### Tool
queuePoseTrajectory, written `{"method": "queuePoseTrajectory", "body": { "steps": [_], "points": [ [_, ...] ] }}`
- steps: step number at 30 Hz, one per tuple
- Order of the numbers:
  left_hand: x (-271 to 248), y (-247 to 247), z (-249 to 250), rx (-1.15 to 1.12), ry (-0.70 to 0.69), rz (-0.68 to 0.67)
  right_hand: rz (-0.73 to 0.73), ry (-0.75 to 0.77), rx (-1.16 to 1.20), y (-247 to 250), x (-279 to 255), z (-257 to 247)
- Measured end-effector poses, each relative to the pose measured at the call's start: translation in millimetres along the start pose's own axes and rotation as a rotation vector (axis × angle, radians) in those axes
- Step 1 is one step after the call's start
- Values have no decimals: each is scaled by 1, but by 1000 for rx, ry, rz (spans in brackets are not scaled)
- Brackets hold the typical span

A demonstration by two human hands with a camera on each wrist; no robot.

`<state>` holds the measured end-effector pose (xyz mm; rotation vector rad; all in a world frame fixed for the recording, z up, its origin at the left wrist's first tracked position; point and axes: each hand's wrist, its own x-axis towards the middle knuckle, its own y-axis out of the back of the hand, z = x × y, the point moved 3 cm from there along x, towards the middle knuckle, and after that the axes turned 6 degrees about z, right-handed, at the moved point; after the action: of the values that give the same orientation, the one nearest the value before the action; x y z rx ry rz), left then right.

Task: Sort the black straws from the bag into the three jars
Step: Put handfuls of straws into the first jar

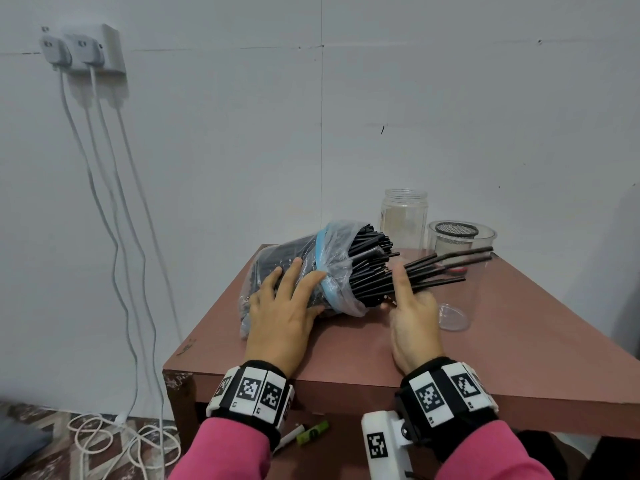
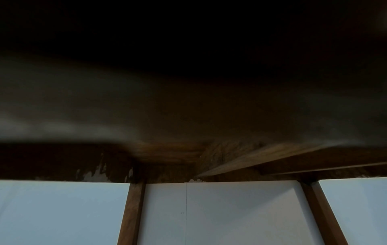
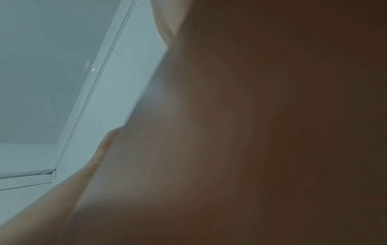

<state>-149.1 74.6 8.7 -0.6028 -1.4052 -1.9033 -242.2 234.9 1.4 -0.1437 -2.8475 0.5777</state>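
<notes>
Straws [image 1: 367, 268], black and thin, fill a clear plastic bag [image 1: 332, 258] lying on its side on the reddish-brown table [image 1: 519, 341], mouth toward the jars. We see the left hand [image 1: 282, 313] laid over the bag's body, fingers spread nearly straight and pressing on the film near the blue band [image 1: 320, 268]; it pins the bag, and no curl around it is visible. The right hand [image 1: 414, 317] sits at the bag's mouth with a fanned handful of straws [image 1: 436, 275] across it, index finger extended along them; the other fingers look curled around the handful, though the underside of the grip is hidden. Both wrist views are dark or blurred and add nothing. We judge the straws light, stiff enough to hold a line but easily kinked, and smooth, so a loose handful should slide and splay. Best hold is probably mid-length, squeezed gently to keep the ends level. The bag film looks soft and slippery; flat pressure suits it better than a pinch. A tall clear jar [image 1: 404, 216], a wide tub with a mesh insert [image 1: 462, 237] and a clear cup [image 1: 453, 317] stand near the straw tips; all look empty of straws.
</notes>
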Motion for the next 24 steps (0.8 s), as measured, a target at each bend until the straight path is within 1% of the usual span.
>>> {"method": "queuePoseTrajectory", "body": {
  "steps": [2,3,6,9,14,24],
  "points": [
    [-1,1,0,-1,-6,-12,-48,31,0,-2,-2,-3],
    [-1,1,0,9,-13,-15,-48,44,-4,-2,-2,-4],
    [-1,1,0,12,-2,5,16,55,56,-1,-4,-9],
    [0,0,0,12,13,14,80,30,110,-1,-3,-10],
    [0,-1,-1,0,11,9,88,22,170,-1,-5,-15],
    [2,-1,-1,-5,24,30,-21,95,112,-1,-7,-22]
  ]
}}
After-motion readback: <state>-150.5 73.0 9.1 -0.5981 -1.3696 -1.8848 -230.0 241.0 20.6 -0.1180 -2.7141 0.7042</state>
